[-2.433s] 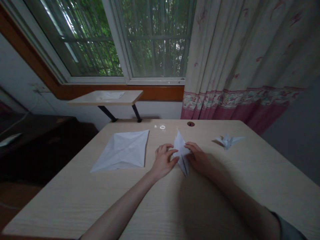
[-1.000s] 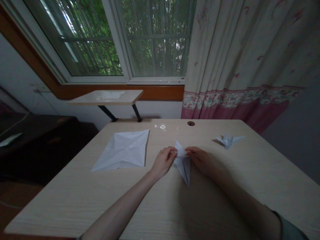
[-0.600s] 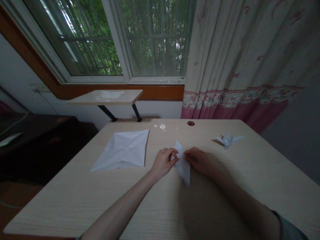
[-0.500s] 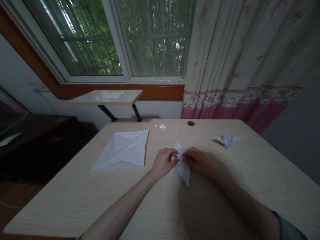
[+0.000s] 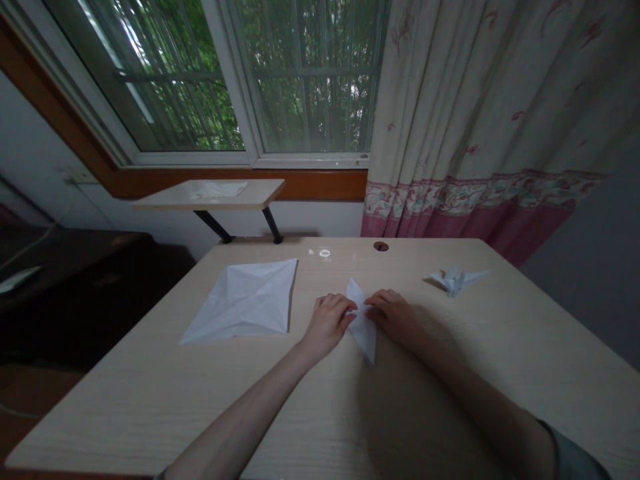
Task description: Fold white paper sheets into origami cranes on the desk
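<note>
A narrow, diamond-shaped piece of folded white paper (image 5: 364, 335) is between my two hands, its long axis pointing roughly away from me. My left hand (image 5: 329, 321) pinches its left edge with thumb and fingers. On the opposite side, my right hand (image 5: 395, 316) grips the right edge in the same way. The lower tip of the paper points toward me, over the desk. To the left lies a creased, unfolded white paper sheet (image 5: 245, 299). Off to the right sits a folded paper crane (image 5: 454, 281) with spread wings.
The light wooden desk (image 5: 280, 413) carries a raised shelf (image 5: 170, 195) at its back left, with white paper (image 5: 223, 189) on top. A round cable hole (image 5: 381, 247) is near the back edge. Behind are a window and a floral curtain (image 5: 450, 133).
The folded paper has shifted slightly up and to the left, its lower tip now higher. Both hands still hold its sides, with small finger movements.
</note>
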Tool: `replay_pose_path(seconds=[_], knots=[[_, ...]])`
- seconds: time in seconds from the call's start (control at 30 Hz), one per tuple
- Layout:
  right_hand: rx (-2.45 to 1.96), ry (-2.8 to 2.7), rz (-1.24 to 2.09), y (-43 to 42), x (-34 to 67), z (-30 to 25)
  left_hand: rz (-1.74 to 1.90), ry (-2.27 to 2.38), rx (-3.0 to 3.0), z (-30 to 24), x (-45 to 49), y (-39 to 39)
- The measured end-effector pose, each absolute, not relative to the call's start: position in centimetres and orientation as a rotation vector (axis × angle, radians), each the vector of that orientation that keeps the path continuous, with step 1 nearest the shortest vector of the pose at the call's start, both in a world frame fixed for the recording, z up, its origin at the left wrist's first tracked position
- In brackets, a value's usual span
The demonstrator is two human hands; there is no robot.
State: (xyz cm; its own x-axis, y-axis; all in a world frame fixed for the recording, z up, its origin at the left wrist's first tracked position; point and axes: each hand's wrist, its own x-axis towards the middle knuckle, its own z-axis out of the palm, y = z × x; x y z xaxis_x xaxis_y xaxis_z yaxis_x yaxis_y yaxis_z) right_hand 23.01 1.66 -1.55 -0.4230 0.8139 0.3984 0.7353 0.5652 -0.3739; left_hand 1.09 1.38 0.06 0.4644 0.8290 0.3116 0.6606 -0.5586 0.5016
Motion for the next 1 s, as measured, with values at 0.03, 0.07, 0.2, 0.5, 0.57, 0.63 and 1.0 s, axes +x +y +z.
replay_pose_path(seconds=[0.03,0.07,0.2,0.5,0.57,0.63,1.0], knots=[[-1.259,-2.264,0.158,1.7,23.0,-1.6,0.769,1.265,2.411,0.0,1.1,1.4],[-1.273,-2.267,0.132,1.7,23.0,-1.7,0.778,1.254,2.411,-0.2,1.1,1.4],[-1.311,-2.25,0.069,1.6,22.8,-1.6,0.862,1.099,2.371,-0.6,1.2,1.5],[-1.356,-2.396,0.126,0.5,22.8,-0.6,0.937,1.077,2.217,-0.9,1.0,2.2],[-1.304,-2.429,0.165,0.3,22.8,-0.3,0.941,1.08,2.217,-0.8,1.0,2.3],[-1.261,-2.464,0.192,0.1,22.7,0.0,0.932,1.091,2.221,-0.8,1.0,2.3],[-1.053,-2.633,0.364,-1.4,21.5,1.8,0.915,1.118,2.188,-0.9,0.9,2.2]])
